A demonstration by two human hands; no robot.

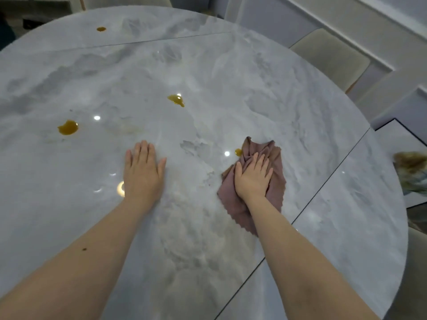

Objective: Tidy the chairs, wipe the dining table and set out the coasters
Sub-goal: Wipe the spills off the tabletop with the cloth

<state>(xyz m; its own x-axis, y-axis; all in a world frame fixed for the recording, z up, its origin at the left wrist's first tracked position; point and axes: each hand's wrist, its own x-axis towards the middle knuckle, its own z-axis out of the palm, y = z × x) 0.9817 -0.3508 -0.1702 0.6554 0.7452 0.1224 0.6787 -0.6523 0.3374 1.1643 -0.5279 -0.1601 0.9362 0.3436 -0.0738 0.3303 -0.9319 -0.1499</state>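
A round grey marble dining table fills the view. My right hand presses flat on a crumpled mauve cloth at the table's right. A small amber spill lies just beyond the cloth's far left edge. My left hand rests flat on the bare tabletop, fingers straight. More amber spills sit at the left, the centre and the far side. No coasters are in view.
A beige padded chair stands at the table's far right, tucked against a white panelled wall. Another chair shows at the lower right edge. A blurred brown object lies on the floor at the right.
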